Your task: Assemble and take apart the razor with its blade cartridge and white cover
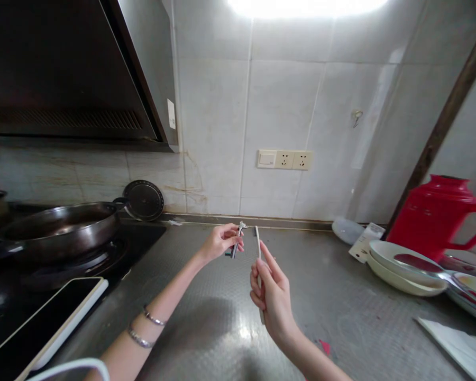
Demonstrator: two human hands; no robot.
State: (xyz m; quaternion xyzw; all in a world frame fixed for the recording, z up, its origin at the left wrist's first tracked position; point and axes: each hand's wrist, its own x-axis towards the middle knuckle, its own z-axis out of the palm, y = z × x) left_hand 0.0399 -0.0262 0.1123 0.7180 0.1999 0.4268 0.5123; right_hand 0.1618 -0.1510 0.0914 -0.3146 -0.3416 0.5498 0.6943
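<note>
Between its thumb and fingertips, my left hand (pixel 222 242) pinches a small silver metal tool (pixel 238 241). The tool has a short head at its top and a dark, greenish bit near its lower end; its exact kind is unclear. My right hand (pixel 273 291) is closed around a slim white toothbrush-like stick (pixel 258 243), held nearly upright with a small dark patch on the left of its tip. The stick's tip is close to the tool's head, and I cannot tell if they touch. Both hands are above the metal countertop (pixel 206 301).
At left, a steel pan (pixel 63 230) sits on the black stove under a range hood (pixel 63 79). A phone-like white-edged device (pixel 63 317) lies in front. At right are a red thermos jug (pixel 436 217), stacked plates (pixel 404 280) and a white cloth or paper (pixel 460 344).
</note>
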